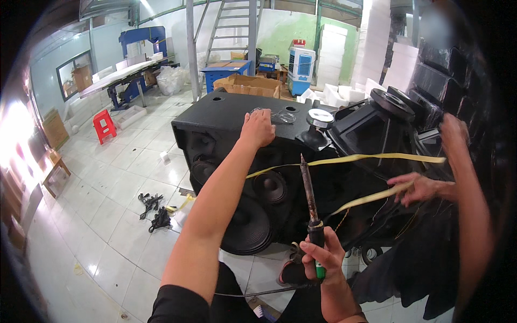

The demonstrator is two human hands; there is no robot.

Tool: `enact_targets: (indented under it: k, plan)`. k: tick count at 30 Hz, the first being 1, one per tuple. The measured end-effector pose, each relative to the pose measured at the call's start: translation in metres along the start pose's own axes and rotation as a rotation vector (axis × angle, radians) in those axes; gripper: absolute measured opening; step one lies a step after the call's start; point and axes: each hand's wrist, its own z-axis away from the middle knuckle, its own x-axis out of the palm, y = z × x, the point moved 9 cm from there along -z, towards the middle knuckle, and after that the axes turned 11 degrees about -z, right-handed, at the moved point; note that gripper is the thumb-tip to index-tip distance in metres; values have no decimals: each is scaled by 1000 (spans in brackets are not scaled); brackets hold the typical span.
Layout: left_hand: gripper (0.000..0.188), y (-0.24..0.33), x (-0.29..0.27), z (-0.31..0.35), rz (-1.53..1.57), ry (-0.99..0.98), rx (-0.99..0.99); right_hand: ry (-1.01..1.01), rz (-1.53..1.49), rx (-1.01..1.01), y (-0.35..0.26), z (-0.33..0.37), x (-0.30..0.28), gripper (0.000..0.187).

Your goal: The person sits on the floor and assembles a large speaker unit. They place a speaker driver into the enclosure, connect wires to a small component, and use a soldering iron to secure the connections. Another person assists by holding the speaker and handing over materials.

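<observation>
My right hand [326,255] grips a soldering iron [308,188] by its dark and green handle, its tip pointing up. Ahead and to the left, my left hand [259,129] is closed at the top front edge of a large black speaker cabinet [229,112]. A loose coil of thin silvery wire [285,116] comes out from its fingers and lies on the cabinet top. Round speaker cones [245,229] show in the cabinet's front. Just right of the coil, a small speaker driver [320,119] with a pale round top sits on the cabinet.
At the right, a co-worker's hand [417,189] is by a yellow strap [371,199]; another hand [455,132] is near large speaker drivers [392,103]. Black cables [159,218] lie on the tiled floor. A red stool [104,126] stands left; a cardboard box [250,85] sits behind the cabinet.
</observation>
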Motion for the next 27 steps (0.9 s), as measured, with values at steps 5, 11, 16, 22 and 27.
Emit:
enact_targets:
  k: [5,11,16,22,27]
  plan:
    - [39,31,35,-46,12,-136,-19,-11,44,-12,12,6,-38,50]
    - [18,46,27,-43,130,-132,218,56,-71,-42,33,-17,-64,46]
    - [18,29,-13,-15,260,-18,153,3,-75,54,46,-33,-59,59]
    - [22,3,-60,69,852,138,-296,-59,-208,204,41,-57,-46,60]
    - [16,-9,-50,153,1419,258,-659,-2,-337,272,49,-61,-40,33]
